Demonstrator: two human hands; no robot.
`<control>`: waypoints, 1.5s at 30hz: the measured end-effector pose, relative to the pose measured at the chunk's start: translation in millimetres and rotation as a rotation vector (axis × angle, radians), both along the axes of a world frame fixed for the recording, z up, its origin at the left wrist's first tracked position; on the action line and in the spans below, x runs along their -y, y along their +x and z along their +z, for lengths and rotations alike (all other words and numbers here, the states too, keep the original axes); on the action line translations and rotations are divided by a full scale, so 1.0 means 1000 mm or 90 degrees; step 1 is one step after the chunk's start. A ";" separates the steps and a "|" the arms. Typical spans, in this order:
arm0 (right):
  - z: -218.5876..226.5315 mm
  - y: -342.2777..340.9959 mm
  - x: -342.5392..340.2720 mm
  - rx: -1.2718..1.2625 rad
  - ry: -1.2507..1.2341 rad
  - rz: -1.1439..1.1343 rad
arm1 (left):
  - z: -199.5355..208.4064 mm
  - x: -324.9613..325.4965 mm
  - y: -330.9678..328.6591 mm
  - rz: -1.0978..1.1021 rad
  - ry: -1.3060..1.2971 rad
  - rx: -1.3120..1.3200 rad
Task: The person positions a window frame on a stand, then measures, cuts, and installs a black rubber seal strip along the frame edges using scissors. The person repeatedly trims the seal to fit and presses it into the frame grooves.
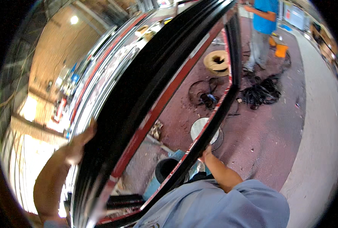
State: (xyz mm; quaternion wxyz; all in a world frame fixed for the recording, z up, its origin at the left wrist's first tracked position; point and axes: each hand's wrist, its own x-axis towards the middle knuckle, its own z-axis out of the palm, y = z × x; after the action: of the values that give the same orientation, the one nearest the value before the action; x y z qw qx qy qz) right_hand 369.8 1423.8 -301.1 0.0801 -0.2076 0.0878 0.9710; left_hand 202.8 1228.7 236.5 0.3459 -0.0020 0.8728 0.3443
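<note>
A large black window frame [138,79] stands tilted across the middle of the view, close in front of me. Strips of red and white film run along its inner edges. Blurred by motion, my left hand [79,146] is at the outer side of its thick left bar, fingers bent over the edge and partly hidden. Lower on the opposite side, my right hand [206,152] grips the narrow right bar, with some of its fingers out of sight behind it. Floor and several items show through the frame's opening.
Long metal profiles [100,76] lie along the left. On the reddish floor are black strips [262,91], a beige roll [214,62] and a round white-topped object [199,129]. Another person [264,22] in a blue shirt stands at the far right, near an orange object [281,50].
</note>
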 end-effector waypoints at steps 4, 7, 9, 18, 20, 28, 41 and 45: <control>0.003 0.011 -0.019 0.136 -0.002 -0.050 | 0.029 0.013 -0.027 -0.293 -0.094 0.075; 0.014 0.006 -0.007 0.242 0.038 0.010 | 0.008 0.060 0.002 -0.235 -0.086 -0.177; -0.001 0.004 -0.009 0.241 0.031 0.017 | -0.013 0.058 -0.009 -0.207 -0.102 -0.295; 0.011 -0.037 -0.025 0.244 0.182 -0.010 | -0.045 0.090 -0.124 -0.227 -0.052 -0.441; 0.047 -0.041 -0.020 0.312 0.190 0.029 | -0.042 0.089 -0.134 -0.193 -0.075 -0.436; 0.060 -0.120 -0.023 0.338 0.174 0.090 | -0.044 0.070 -0.252 -0.220 -0.065 -0.347; 0.088 -0.412 -0.060 0.531 0.282 0.078 | -0.234 0.025 -0.707 -0.138 -0.201 -0.239; 0.064 -0.490 -0.079 0.504 0.343 0.086 | -0.297 0.016 -0.829 -0.165 -0.076 -0.055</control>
State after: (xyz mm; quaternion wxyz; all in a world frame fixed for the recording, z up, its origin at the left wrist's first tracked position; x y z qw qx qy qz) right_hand -120.3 1502.5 -237.5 0.0952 -0.5380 -0.2178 0.8087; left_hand -626.4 1213.0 -60.2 0.3488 0.1050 0.8987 0.2444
